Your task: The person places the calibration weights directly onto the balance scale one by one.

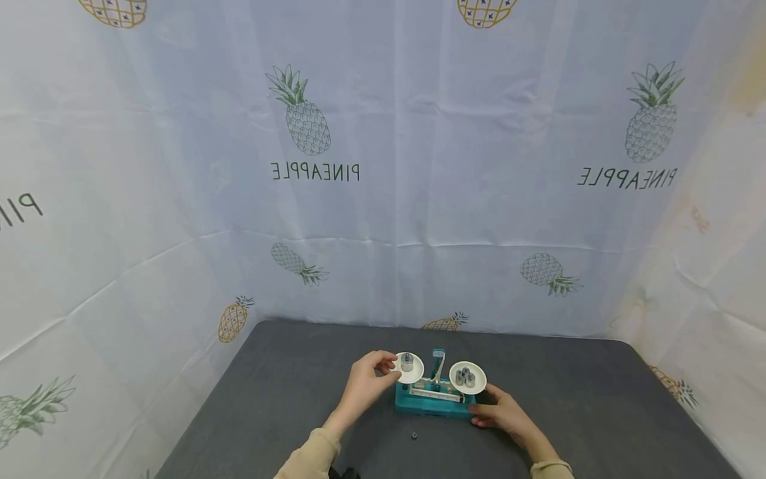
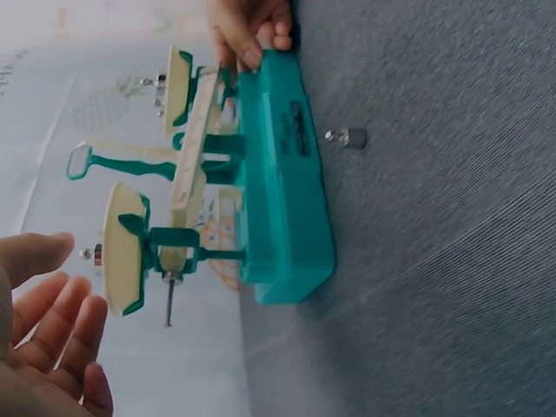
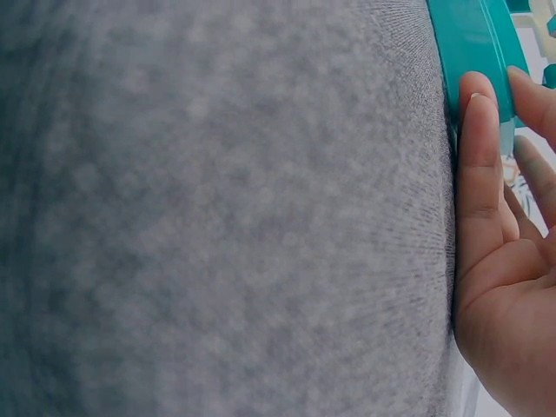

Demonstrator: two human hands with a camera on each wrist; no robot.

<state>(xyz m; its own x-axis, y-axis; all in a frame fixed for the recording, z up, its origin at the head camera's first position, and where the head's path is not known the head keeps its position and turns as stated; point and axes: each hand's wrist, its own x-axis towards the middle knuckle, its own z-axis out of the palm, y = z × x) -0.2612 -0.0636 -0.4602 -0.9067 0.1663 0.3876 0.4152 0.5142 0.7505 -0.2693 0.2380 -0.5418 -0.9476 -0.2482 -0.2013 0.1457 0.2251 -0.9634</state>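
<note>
A teal balance scale (image 1: 435, 403) with two cream pans stands on the dark table. My left hand (image 1: 368, 380) is beside the left pan (image 2: 122, 252), its thumb and fingers spread loosely around the rim side with nothing held. One metal weight (image 1: 407, 362) sits in that pan. Several small metal weights (image 1: 465, 377) stand together in the right pan (image 1: 479, 370). My right hand (image 1: 503, 411) holds the right end of the teal base (image 3: 473, 43), low against the tabletop. Part of its grip is hidden behind the base.
A small loose metal weight (image 2: 352, 137) stands on the grey tabletop (image 1: 299, 399) in front of the scale. A pale curtain (image 1: 419, 199) printed with pineapples hangs behind and at both sides of the table. A dark object (image 1: 344, 473) shows at the bottom edge.
</note>
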